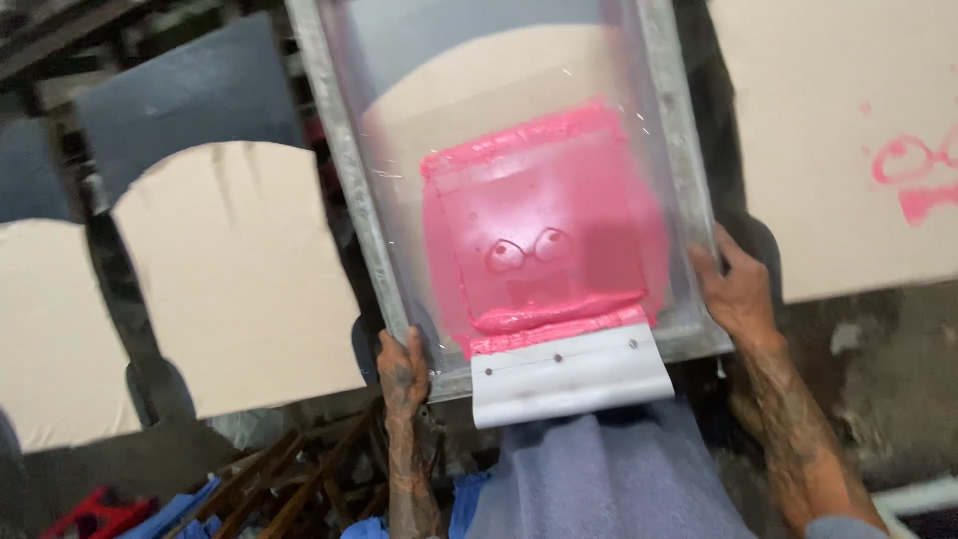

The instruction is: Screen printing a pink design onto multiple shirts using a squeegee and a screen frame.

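Hands (404,364) (736,289) gripping screen frame (344,160), arms outstretched

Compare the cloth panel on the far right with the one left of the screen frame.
The right panel bears pink ink marks; the left panel is unprinted. The right panel's top runs out of view; the left panel shows an arched top. Both are beige and lie flat.

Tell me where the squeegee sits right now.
Head view, lower centre: the white squeegee rests on the screen frame's near edge, below the pink ink, between both hands.
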